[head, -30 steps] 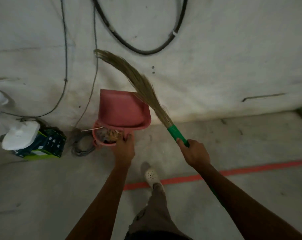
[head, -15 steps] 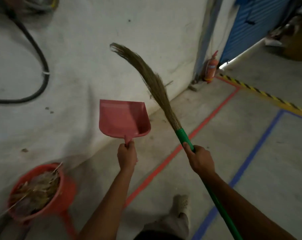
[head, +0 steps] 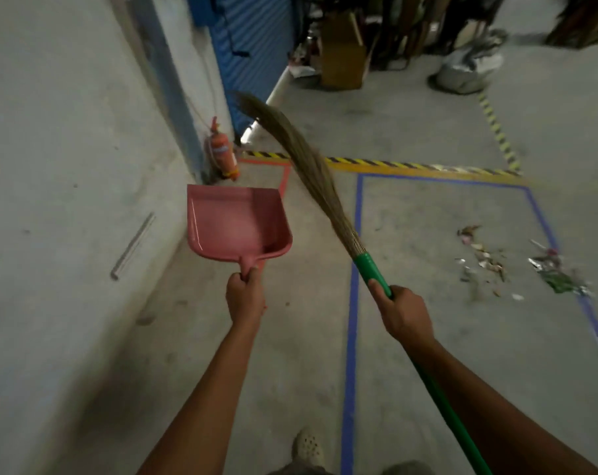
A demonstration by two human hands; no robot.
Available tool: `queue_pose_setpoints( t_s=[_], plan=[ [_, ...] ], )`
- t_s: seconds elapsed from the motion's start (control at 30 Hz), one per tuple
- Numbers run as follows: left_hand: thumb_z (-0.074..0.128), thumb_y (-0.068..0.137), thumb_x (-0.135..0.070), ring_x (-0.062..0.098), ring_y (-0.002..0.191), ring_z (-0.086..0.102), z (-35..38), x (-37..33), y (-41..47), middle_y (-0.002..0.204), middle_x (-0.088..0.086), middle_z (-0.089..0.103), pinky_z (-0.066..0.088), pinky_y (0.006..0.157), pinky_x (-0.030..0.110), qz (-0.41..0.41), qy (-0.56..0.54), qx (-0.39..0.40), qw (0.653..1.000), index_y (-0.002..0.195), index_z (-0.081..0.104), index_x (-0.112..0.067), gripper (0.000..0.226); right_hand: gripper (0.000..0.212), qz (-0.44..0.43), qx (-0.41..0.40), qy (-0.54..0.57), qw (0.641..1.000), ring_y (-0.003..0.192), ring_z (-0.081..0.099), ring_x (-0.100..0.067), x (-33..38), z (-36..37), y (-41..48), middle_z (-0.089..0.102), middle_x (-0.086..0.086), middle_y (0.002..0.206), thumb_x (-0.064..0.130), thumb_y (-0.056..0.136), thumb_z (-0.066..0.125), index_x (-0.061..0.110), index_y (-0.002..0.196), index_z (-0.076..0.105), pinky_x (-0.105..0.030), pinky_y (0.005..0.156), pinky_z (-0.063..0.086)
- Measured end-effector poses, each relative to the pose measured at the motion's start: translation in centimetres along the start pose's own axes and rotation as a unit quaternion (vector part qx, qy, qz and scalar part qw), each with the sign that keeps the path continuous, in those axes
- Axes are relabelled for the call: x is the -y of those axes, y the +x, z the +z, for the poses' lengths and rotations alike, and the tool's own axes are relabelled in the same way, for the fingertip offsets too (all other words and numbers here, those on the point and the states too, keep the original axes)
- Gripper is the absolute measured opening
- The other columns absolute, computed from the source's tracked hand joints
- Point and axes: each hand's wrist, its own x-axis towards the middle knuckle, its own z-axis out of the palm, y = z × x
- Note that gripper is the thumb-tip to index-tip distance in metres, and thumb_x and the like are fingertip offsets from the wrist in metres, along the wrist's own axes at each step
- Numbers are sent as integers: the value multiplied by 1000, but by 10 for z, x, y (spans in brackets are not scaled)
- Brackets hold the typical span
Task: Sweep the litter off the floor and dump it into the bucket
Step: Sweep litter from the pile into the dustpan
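Blurred litter [head: 517,265], perhaps foil; broom handle [head: 373,274] partly offscreen.

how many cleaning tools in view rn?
2. Dustpan gripped by the left hand, near the wall; broom gripped by the right hand, bristles raised. Others may sit in the far clutter.

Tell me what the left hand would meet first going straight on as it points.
Probably the red fire extinguisher by the wall, the pink dustpan in the left hand arriving first; only bare floor shows between, though depth is unclear.
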Motion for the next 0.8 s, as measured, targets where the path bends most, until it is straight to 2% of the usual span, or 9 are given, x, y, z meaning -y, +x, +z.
queue_pose_setpoints(
  t_s=[0.07,0.17,0.23,0.3,0.4,0.57,0.67,0.8],
  plan=[
    [57,88,-45,35,56,64,54,-25,2,74,21,65,50,48,39,28,18,40,999,77,52,-10,37,59,45,-30,13,998,61,63,-20,-26,-24,22,64,-4,66,68,96,44,16,75,63,-36,56,53],
    [56,90,-42,30,44,57,134,-50,-1,70,18,62,42,41,29,43,31,107,993,78,53,-11,33,56,87,-58,16,994,60,61,-19,-66,-61,53,64,-4,67,66,98,43,17,78,63,-32,55,50],
    [56,94,-36,27,41,53,187,-65,-8,69,15,61,38,41,25,50,37,139,988,78,52,-12,29,58,117,-72,34,990,61,64,-20,-95,-85,74,66,-5,70,66,98,43,16,80,64,-33,57,53],
    [57,95,-36,27,43,55,240,-76,-19,68,13,62,37,42,24,55,54,166,983,78,52,-12,29,60,148,-86,56,984,64,67,-24,-127,-107,97,69,-7,73,69,96,43,16,81,64,-38,63,60],
    [56,94,-38,27,45,56,316,-90,-40,70,13,62,35,37,22,56,89,210,972,84,57,-8,32,63,186,-92,77,975,66,69,-26,-179,-141,133,70,-8,77,74,94,41,16,84,64,-46,68,63],
    [55,96,-44,23,40,53,429,-109,-80,64,12,59,36,39,22,55,141,273,950,82,57,-5,42,68,257,-84,96,958,71,71,-27,-261,-201,183,71,-9,81,76,92,39,14,89,65,-47,73,63],
    [54,98,-47,22,39,50,484,-123,-101,60,11,56,36,41,23,55,154,295,942,72,53,-8,47,67,286,-77,93,951,71,71,-27,-297,-234,205,70,-10,83,74,93,39,12,90,63,-46,72,63],
    [52,97,-52,20,37,48,552,-135,-117,60,11,55,36,40,24,33,167,324,931,76,52,-9,48,60,329,-70,93,937,64,70,-24,-340,-271,231,69,-10,83,68,96,43,10,95,57,-40,62,62]
  ],
)
